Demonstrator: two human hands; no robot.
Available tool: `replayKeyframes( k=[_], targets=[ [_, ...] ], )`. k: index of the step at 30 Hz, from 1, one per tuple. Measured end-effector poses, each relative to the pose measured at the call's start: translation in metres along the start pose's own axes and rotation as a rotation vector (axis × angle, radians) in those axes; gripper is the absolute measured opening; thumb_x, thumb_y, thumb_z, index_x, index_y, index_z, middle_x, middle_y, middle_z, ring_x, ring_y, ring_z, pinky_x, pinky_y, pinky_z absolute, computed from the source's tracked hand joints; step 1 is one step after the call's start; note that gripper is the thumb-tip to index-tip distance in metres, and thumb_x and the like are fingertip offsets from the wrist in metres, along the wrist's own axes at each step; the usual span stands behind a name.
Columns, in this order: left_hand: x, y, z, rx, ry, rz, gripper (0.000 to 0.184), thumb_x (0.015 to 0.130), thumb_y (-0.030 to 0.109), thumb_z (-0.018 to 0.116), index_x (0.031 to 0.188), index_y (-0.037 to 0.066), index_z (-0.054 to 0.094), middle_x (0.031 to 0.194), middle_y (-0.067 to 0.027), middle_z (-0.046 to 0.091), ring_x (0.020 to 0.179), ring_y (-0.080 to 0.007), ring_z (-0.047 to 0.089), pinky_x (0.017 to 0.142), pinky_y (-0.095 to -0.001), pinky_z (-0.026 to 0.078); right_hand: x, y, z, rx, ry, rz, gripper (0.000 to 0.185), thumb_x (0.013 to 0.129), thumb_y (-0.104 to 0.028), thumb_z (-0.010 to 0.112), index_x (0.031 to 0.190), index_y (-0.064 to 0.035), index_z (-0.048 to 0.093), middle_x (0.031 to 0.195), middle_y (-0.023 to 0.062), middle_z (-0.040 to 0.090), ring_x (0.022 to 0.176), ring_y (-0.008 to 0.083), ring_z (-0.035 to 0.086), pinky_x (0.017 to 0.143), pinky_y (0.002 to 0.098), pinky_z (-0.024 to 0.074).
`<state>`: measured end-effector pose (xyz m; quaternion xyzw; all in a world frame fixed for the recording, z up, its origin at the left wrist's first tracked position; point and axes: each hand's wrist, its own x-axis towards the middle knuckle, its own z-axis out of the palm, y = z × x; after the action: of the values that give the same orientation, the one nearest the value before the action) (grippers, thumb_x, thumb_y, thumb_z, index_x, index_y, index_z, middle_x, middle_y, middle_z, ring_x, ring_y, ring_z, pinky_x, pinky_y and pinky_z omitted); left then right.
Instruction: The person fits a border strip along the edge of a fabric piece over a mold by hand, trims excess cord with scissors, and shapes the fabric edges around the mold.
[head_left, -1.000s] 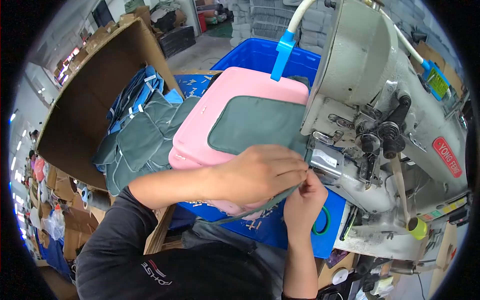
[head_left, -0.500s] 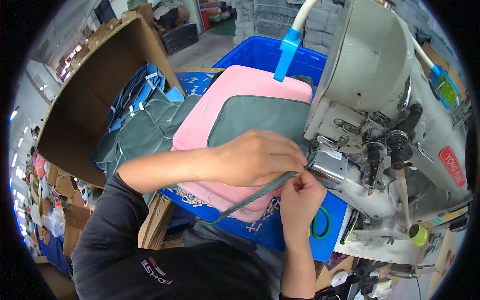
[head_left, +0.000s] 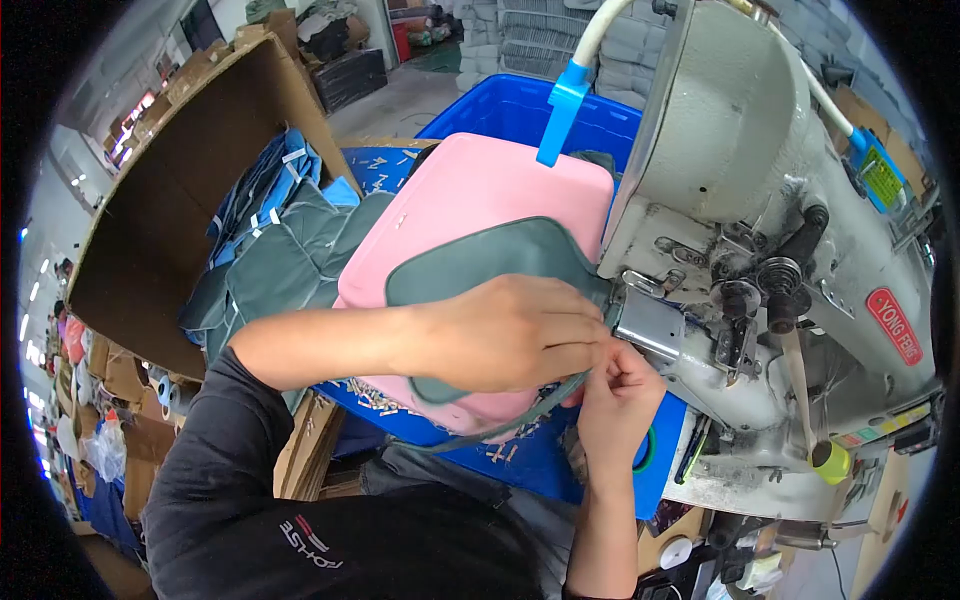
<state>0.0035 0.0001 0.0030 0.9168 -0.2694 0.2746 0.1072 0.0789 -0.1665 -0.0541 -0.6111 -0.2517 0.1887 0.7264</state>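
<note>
A dark green fabric panel (head_left: 490,255) lies on a pink plastic lid (head_left: 480,180), its right edge at the metal plate of a grey sewing machine (head_left: 740,110). My left hand (head_left: 515,335) bends over the panel, fingers closed on its edge near the machine. Pinched beside it, my right hand (head_left: 620,385) has thumb and forefinger together at a narrow green strip (head_left: 480,436). That strip trails left below my left hand. The fingertips partly hide the fabric between them.
An open cardboard box (head_left: 150,220) at the left holds green and blue fabric pieces (head_left: 285,260). Behind the lid is a blue crate (head_left: 500,100). Small scraps litter the blue tabletop (head_left: 450,465). A green ring handle (head_left: 645,450) lies right of my right wrist.
The green panel has turned and shifted down and left on the pink lid, its lower part now showing below my left forearm. Both hands stay together by the machine.
</note>
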Motion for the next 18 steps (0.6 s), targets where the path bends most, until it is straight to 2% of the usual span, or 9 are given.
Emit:
replayKeyframes(
  k=[3, 8, 14, 18],
  targets=[
    [-0.002, 0.001, 0.001, -0.04, 0.022, -0.034, 0.033, 0.077, 0.007, 0.071, 0.109, 0.001, 0.068, 0.115, -0.0123, 0.069, 0.108, -0.0298, 0.068, 0.091, -0.0424, 0.057, 0.002, -0.008, -0.003, -0.052, -0.027, 0.001, 0.013, 0.099, -0.003, 0.06, 0.094, 0.0047, 0.07, 0.065, 0.0022, 0.065, 0.054, 0.0048, 0.059, 0.048, 0.0202, 0.0482],
    [-0.003, -0.004, -0.007, -0.232, 0.004, -0.19, 0.034, 0.075, 0.001, 0.068, 0.11, 0.0, 0.068, 0.115, -0.0133, 0.069, 0.108, -0.0313, 0.068, 0.089, -0.0435, 0.057, 0.001, -0.007, 0.002, -0.061, -0.038, 0.067, 0.012, 0.096, 0.0, 0.061, 0.088, 0.004, 0.068, 0.067, 0.0031, 0.067, 0.055, 0.0048, 0.059, 0.048, 0.0214, 0.0497],
    [-0.007, 0.003, 0.002, -0.112, 0.052, -0.113, 0.041, 0.069, 0.004, 0.072, 0.11, 0.0, 0.067, 0.116, -0.014, 0.068, 0.108, -0.0321, 0.068, 0.09, -0.0425, 0.057, -0.005, -0.001, -0.001, -0.094, -0.056, 0.016, 0.014, 0.095, 0.0, 0.062, 0.082, 0.0018, 0.066, 0.065, 0.0014, 0.064, 0.055, 0.0043, 0.059, 0.048, 0.0211, 0.0484],
    [-0.002, 0.025, 0.001, -0.05, 0.083, -0.159, 0.046, 0.066, 0.006, 0.074, 0.111, 0.001, 0.067, 0.117, -0.0141, 0.068, 0.106, -0.0316, 0.068, 0.091, -0.0423, 0.057, 0.0, -0.013, -0.002, -0.073, -0.003, -0.001, 0.018, 0.099, -0.003, 0.06, 0.082, 0.0014, 0.066, 0.064, -0.0003, 0.061, 0.054, 0.004, 0.058, 0.047, 0.0203, 0.0467]
  ],
)
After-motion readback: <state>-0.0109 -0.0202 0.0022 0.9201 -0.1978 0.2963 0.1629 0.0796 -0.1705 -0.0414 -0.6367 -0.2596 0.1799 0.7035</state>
